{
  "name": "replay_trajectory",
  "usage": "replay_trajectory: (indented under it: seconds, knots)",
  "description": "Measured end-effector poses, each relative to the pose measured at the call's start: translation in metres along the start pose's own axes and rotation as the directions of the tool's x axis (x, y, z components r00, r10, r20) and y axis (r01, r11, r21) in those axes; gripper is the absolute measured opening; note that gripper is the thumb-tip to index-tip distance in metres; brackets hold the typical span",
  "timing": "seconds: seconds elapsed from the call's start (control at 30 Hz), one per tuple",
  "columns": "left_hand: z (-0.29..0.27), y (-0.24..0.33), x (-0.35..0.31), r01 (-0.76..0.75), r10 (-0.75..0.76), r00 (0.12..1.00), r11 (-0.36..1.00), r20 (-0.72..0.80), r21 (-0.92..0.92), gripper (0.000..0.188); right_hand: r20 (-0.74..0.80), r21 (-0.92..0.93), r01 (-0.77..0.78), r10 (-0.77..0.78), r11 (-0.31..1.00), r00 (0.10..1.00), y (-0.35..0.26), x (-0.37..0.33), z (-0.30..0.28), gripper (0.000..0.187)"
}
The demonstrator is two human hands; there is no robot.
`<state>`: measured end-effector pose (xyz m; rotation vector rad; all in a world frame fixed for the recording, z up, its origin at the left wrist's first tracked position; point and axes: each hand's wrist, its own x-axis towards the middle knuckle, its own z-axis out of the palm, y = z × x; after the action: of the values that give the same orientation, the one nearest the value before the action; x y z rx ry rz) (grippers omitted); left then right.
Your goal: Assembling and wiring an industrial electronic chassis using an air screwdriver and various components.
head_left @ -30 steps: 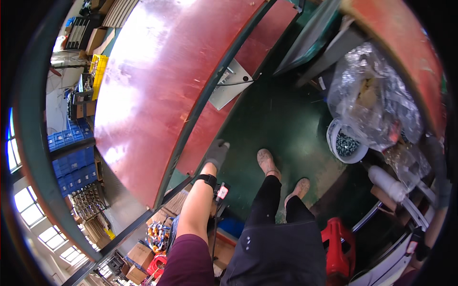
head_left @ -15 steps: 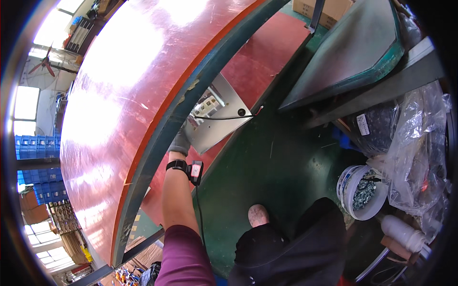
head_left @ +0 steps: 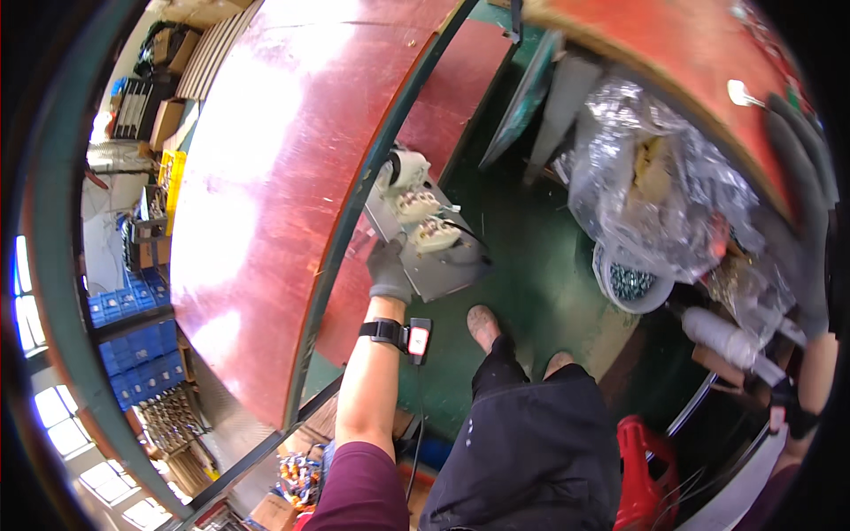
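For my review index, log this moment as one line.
Left hand: gripping grey plate with white fittings | right hand: at red bench top, grip unclear

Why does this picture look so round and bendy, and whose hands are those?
These are a person's two gloved hands, not a robot's. A camera on the person's head looks down through a very wide lens, so straight edges bend. The left hand holds a grey metal plate with white parts on it, beside a shiny red tabletop. The right hand is at another red tabletop, near a small white thing; I can't tell whether it's holding anything.
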<state>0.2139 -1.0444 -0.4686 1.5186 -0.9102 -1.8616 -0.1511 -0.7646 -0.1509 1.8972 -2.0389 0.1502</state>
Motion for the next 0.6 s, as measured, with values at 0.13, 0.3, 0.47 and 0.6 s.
replay_trajectory:
  seconds: [0.13, 0.3, 0.47, 0.6]
  knots:
    - [0.022, 0.043, -0.093, 0.255, -0.254, 0.967, 0.967, 0.031, -0.009, 0.022, -0.087, -0.167, 0.144, -0.16, 0.975, 0.983, -0.012, 0.008, -0.041, 0.047]
    - [0.052, 0.102, -0.217, 0.605, -0.606, 0.795, 0.784, 0.039, -0.139, 0.022, -0.019, -0.077, -0.118, 0.117, 0.99, 0.993, 0.01, -0.044, -0.126, 0.045]
    - [0.066, 0.152, -0.373, 0.546, -0.543, 0.837, 0.837, -0.066, 0.028, 0.024, -0.352, 0.43, -0.564, 0.706, 0.705, 0.615, -0.038, -0.175, -0.142, 0.024]
    - [0.081, 0.203, -0.471, 0.578, -0.578, 0.816, 0.812, -0.025, 0.078, 0.014, 0.597, 0.142, -0.989, 0.8, -0.036, 0.057, -0.189, -0.272, -0.111, 0.026]
